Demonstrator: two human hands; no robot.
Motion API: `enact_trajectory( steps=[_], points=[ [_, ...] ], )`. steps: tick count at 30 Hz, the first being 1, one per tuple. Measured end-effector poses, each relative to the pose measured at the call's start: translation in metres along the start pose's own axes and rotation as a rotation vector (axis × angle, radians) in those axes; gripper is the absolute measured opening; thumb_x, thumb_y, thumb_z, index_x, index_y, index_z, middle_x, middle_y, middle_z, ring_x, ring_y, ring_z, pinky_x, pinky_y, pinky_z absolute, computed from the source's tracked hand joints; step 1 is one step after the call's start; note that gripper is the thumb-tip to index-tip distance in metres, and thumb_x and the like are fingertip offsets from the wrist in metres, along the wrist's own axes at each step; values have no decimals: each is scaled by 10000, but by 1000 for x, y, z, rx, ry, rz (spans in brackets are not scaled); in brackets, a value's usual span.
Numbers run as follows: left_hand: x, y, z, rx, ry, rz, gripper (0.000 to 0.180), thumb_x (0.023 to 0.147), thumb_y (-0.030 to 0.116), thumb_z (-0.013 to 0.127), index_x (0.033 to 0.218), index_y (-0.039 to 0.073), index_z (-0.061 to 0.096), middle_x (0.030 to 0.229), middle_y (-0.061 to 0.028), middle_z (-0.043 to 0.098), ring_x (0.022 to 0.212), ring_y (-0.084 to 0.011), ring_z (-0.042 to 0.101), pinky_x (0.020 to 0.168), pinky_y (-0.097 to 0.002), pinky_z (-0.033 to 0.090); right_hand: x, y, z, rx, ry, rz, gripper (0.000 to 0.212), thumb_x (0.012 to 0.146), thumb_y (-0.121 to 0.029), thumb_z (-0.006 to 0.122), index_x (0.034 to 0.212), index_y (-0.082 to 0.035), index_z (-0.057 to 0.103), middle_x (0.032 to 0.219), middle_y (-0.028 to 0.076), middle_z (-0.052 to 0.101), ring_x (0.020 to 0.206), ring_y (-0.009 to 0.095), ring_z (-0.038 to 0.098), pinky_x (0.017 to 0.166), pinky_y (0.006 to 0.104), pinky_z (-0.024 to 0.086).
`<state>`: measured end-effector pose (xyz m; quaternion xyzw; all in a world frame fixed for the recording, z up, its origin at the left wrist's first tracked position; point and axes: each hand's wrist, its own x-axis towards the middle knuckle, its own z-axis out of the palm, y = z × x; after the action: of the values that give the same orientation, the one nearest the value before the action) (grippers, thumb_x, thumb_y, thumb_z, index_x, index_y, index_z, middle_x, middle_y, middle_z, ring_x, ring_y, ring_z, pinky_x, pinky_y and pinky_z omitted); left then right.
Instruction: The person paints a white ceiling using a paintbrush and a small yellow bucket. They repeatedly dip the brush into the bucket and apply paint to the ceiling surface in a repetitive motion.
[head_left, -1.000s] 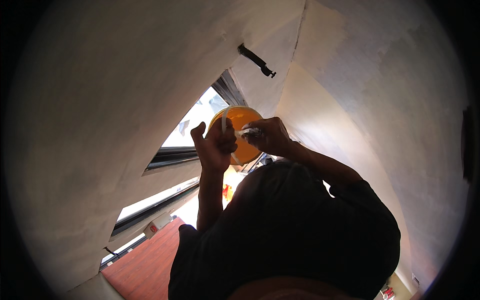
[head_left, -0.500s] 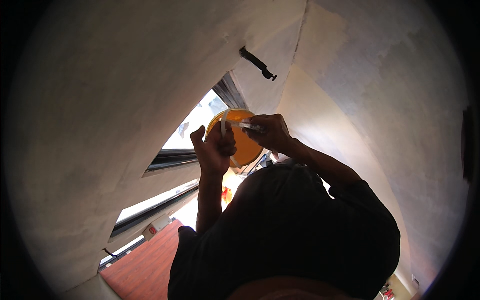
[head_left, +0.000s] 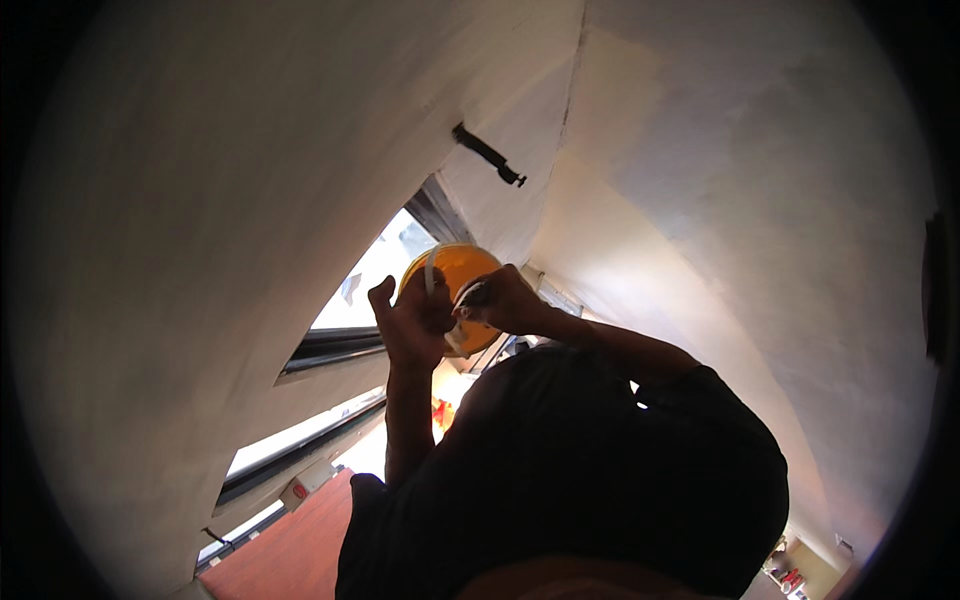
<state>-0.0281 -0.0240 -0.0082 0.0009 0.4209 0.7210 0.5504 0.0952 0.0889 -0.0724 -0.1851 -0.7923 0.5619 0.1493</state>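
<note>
A round yellow-orange bucket (head_left: pixel 466 262) with a pale band-like handle (head_left: pixel 430 272) hangs in front of my chest. My left hand (head_left: pixel 412 325) is at its left side, fingers curled at the handle and thumb sticking up. My right hand (head_left: pixel 512 302) is closed around a small pale-smeared hand tool (head_left: pixel 468 298) over the bucket's opening, close to the left fingers. Shadow and the grip hide the tool's exact kind. My hands cover much of the bucket's inside.
Pale plastered walls (head_left: pixel 250 150) rise around me, meeting in a corner. A black strap-like piece (head_left: pixel 488 155) sticks out of the wall above the bucket. Dark-framed windows (head_left: pixel 335 348) are at left, above a reddish board (head_left: pixel 285 545) and a small box (head_left: pixel 303 485).
Both hands and the bucket sit lower and slightly left in view. My right hand has turned and moved toward my left hand; less of the tool shows.
</note>
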Motion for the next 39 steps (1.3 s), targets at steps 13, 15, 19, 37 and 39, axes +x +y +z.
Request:
enact_trajectory(
  steps=[13, 15, 19, 37, 39],
  points=[
    [-4, 6, 0, 0, -66, -21, 710, 813, 661, 372, 1116, 41, 537, 715, -2, 474, 567, -115, 391, 500, -234, 295, 2, 3, -21, -208, 247, -378, 159, 722, -150, 755, 834, -75, 672, 729, 105, 660, 651, 279, 661, 584, 364, 520],
    [0, 6, -10, -31, -118, -34, 721, 813, 665, 375, 1130, 37, 535, 692, -6, 465, 560, -110, 384, 500, -229, 299, -1, -5, -20, -124, 198, -222, 172, 712, -160, 756, 845, -71, 694, 746, 122, 679, 667, 285, 670, 613, 367, 529],
    [4, 2, -9, 11, -86, -21, 736, 812, 671, 362, 1143, 38, 537, 687, -12, 471, 563, -111, 395, 509, -240, 309, -2, 5, -5, 4, 111, -46, 205, 719, -185, 758, 833, -25, 701, 795, 157, 694, 706, 306, 678, 683, 373, 532],
    [1, 3, -2, -22, -87, -10, 668, 828, 628, 364, 1102, 41, 525, 652, 20, 430, 497, -90, 343, 459, -231, 278, 0, 1, -14, -124, 129, -199, 228, 720, -148, 766, 926, -64, 715, 801, 133, 698, 698, 276, 684, 662, 360, 530],
    [-1, 2, 4, 12, -55, 7, 614, 838, 616, 353, 1032, 59, 520, 632, 48, 377, 482, -67, 288, 447, -221, 232, -3, -9, -11, -86, 37, -129, 187, 731, -112, 765, 901, -49, 719, 806, 130, 704, 690, 241, 695, 677, 326, 533]
  ],
)
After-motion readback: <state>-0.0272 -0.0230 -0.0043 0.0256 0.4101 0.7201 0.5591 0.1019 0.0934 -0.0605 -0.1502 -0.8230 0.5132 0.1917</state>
